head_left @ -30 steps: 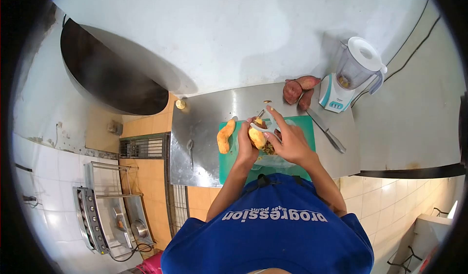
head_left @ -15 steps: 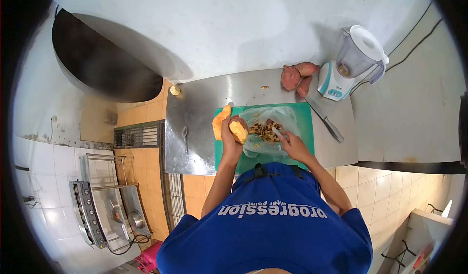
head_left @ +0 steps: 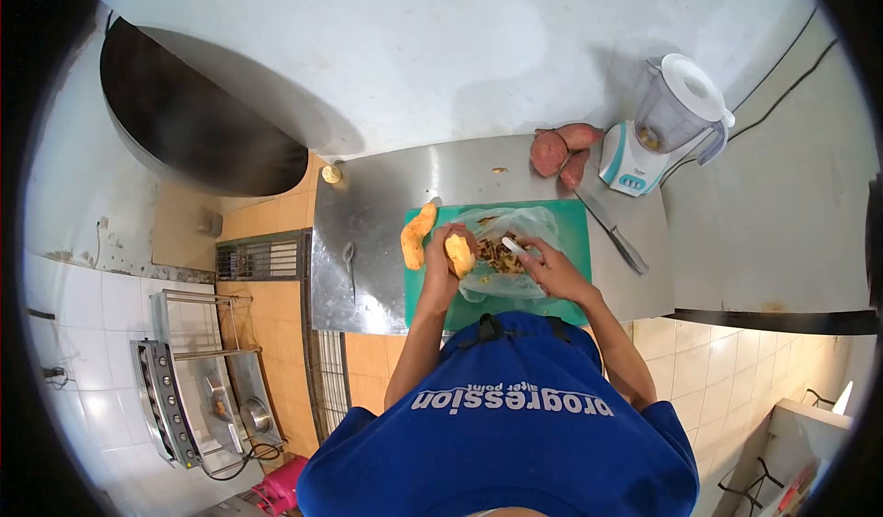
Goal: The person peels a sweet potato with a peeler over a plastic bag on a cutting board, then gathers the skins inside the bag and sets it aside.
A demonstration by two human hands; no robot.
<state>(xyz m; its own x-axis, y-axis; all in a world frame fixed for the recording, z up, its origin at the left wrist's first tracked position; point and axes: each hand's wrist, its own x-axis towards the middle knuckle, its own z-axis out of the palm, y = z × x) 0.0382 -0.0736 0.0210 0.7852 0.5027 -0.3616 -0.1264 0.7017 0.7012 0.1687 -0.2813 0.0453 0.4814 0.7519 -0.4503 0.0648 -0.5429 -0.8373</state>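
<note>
My left hand (head_left: 440, 269) is wrapped round a partly peeled sweet potato (head_left: 459, 252), with yellow flesh showing and reddish skin left on one side. In my right hand (head_left: 554, 270) is a small white peeler (head_left: 513, 246), held just right of that sweet potato and apart from it. Beneath both hands a clear plastic bag (head_left: 543, 223) lies spread on a green cutting board (head_left: 575, 241). Brown and yellow peelings (head_left: 497, 258) are heaped on the bag. A peeled sweet potato (head_left: 417, 238) rests at the board's left edge, beside my left hand.
Several unpeeled sweet potatoes (head_left: 550, 152) sit by the wall, next to a blender (head_left: 658, 131). A knife (head_left: 627, 248) lies right of the board. On the steel table's (head_left: 368, 186) left are a spoon (head_left: 349, 264) and a small yellowish piece (head_left: 331, 174).
The peeler in my right hand has lifted and tilted toward the sweet potato. My left hand has turned that sweet potato slightly and shifted right, away from the peeled one.
</note>
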